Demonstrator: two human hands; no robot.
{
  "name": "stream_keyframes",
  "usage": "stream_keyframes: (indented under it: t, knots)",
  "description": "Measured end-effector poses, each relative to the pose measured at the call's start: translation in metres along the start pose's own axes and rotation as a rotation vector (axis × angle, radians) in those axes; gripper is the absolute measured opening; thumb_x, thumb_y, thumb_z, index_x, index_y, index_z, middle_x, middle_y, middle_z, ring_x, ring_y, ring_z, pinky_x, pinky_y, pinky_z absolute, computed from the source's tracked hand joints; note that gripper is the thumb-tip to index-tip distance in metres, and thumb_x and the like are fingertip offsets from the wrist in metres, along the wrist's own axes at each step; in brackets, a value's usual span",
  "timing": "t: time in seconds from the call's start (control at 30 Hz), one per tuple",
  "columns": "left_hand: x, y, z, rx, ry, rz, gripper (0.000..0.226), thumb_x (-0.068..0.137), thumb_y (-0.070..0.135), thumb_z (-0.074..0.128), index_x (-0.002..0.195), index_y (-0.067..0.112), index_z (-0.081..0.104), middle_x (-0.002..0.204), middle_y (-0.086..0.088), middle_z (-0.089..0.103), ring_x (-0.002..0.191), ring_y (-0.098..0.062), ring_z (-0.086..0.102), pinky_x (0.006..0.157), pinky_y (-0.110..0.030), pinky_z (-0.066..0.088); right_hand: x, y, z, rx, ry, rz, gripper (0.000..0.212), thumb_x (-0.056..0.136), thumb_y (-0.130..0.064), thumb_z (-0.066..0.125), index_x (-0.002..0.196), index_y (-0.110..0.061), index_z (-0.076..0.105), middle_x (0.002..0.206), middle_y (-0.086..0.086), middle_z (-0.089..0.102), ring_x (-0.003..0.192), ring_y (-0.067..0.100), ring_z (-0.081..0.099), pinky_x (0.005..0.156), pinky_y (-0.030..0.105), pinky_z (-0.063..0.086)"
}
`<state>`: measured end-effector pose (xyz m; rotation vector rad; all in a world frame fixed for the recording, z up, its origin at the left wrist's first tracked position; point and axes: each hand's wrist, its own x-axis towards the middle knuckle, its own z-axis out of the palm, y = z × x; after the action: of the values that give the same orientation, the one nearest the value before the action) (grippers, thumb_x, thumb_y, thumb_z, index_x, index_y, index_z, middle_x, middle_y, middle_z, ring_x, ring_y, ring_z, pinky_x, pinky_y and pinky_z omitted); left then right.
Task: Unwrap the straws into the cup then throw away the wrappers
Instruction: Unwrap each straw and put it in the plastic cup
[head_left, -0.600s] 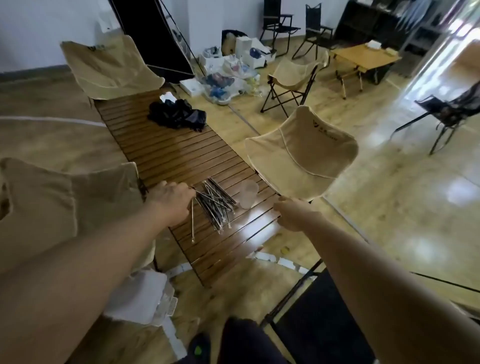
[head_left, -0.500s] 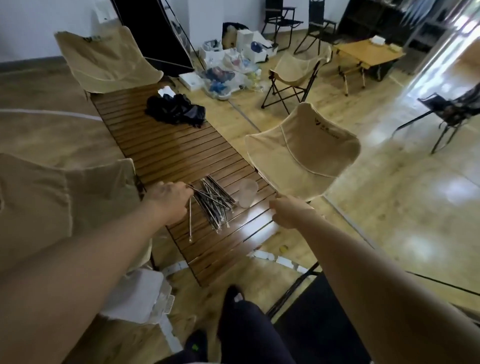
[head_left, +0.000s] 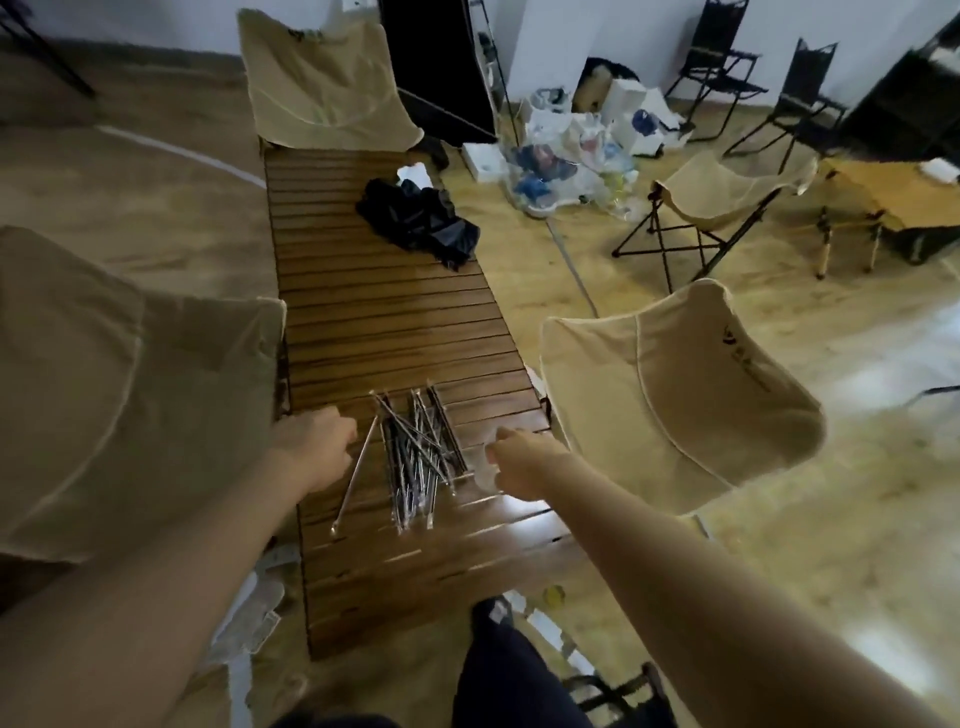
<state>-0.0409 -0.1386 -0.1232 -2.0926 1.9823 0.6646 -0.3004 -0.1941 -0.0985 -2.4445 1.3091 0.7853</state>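
My left hand (head_left: 317, 449) sits curled, empty, at 9 o'clock of wrapped straws (head_left: 415, 457); right hand (head_left: 511, 460) grips flimsy clear cup (head_left: 483, 470); straws look light, slippery, so pinch wrapper ends.

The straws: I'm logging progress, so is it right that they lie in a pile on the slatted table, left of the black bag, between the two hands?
Not quite. The head view shows the straws piled on the slatted table between the left hand and right hand, but nearer the camera than the black bag, not left of it.
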Motion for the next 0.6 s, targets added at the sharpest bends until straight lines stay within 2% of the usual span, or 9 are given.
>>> stream_keyframes:
  t: [0.13, 0.23, 0.37, 0.47, 0.53, 0.6]
  knots:
    - [0.024, 0.037, 0.022, -0.139, -0.068, -0.168, 0.026, 0.093, 0.023, 0.055, 0.117, 0.020, 0.064, 0.119, -0.002, 0.055, 0.105, -0.021, 0.058, 0.091, -0.040, 0.051, 0.020, 0.045, 0.008, 0.013, -0.007, -0.087, 0.037, 0.095, -0.020, 0.046, 0.131, -0.011, 0.051, 0.136, 0.009, 0.044, 0.124, 0.028, 0.046, 0.099, 0.040, 0.040]
    - [0.033, 0.063, 0.038, -0.187, -0.076, -0.227, 0.027, 0.095, 0.025, 0.055, 0.122, 0.021, 0.062, 0.123, 0.000, 0.053, 0.100, -0.017, 0.059, 0.085, -0.031, 0.050, 0.038, 0.068, 0.026, 0.047, 0.001, -0.130, 0.038, 0.094, -0.011, 0.048, 0.132, -0.008, 0.049, 0.137, 0.008, 0.042, 0.123, 0.025, 0.045, 0.096, 0.036, 0.043]
    - [0.046, 0.077, 0.069, -0.305, -0.066, -0.317, 0.023, 0.096, 0.021, 0.057, 0.117, 0.023, 0.063, 0.125, 0.003, 0.053, 0.105, -0.014, 0.057, 0.089, -0.030, 0.046, 0.067, 0.056, 0.056, 0.081, 0.039, -0.150, 0.032, 0.087, -0.010, 0.054, 0.119, -0.011, 0.059, 0.128, 0.008, 0.048, 0.114, 0.024, 0.050, 0.095, 0.038, 0.045]
    - [0.067, 0.069, 0.099, -0.467, -0.043, -0.372, 0.020, 0.095, 0.016, 0.057, 0.112, 0.023, 0.066, 0.126, 0.000, 0.054, 0.102, -0.014, 0.058, 0.092, -0.033, 0.050, 0.091, 0.041, 0.075, 0.188, 0.172, -0.142, 0.026, 0.088, -0.015, 0.057, 0.114, -0.017, 0.061, 0.119, 0.002, 0.049, 0.106, 0.020, 0.051, 0.093, 0.036, 0.042]
    - [0.090, 0.061, 0.118, -0.541, -0.013, -0.398, 0.020, 0.096, 0.016, 0.056, 0.112, 0.024, 0.066, 0.130, -0.001, 0.054, 0.096, -0.011, 0.059, 0.084, -0.028, 0.052, 0.112, 0.036, 0.086, 0.306, 0.302, -0.110, 0.023, 0.089, -0.017, 0.058, 0.112, -0.018, 0.062, 0.115, -0.001, 0.050, 0.104, 0.017, 0.050, 0.092, 0.033, 0.041]
    - [0.116, 0.052, 0.138, -0.605, 0.041, -0.422, 0.023, 0.097, 0.016, 0.054, 0.115, 0.026, 0.065, 0.133, 0.000, 0.054, 0.078, -0.002, 0.055, 0.064, -0.015, 0.047, 0.138, 0.032, 0.098, 0.396, 0.406, -0.092, 0.020, 0.090, -0.015, 0.057, 0.109, -0.016, 0.063, 0.113, -0.001, 0.051, 0.103, 0.017, 0.050, 0.090, 0.032, 0.044]
